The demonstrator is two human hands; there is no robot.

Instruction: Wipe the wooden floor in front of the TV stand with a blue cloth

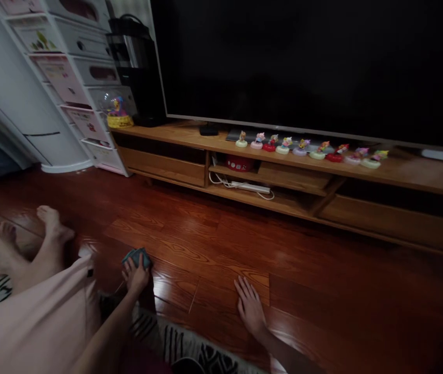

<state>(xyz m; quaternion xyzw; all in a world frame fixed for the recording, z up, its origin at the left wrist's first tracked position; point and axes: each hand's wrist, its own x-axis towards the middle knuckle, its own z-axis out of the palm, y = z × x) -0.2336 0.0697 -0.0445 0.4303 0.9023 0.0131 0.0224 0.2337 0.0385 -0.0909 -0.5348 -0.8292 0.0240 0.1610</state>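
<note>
Head view, bunched teal cloth (133,254) held under left grip (136,276), fingers curled, right grip (251,306) spread empty on wooden floor (193,249), further right.

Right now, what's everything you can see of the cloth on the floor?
The cloth is teal, bunched into a small, uneven bundle, and looks like soft fabric. It sits on the glossy reddish-brown floor, beneath the person's left grip, which covers its near side and hides part of it. Whether it is clasped or only pressed down can't be told.
</note>
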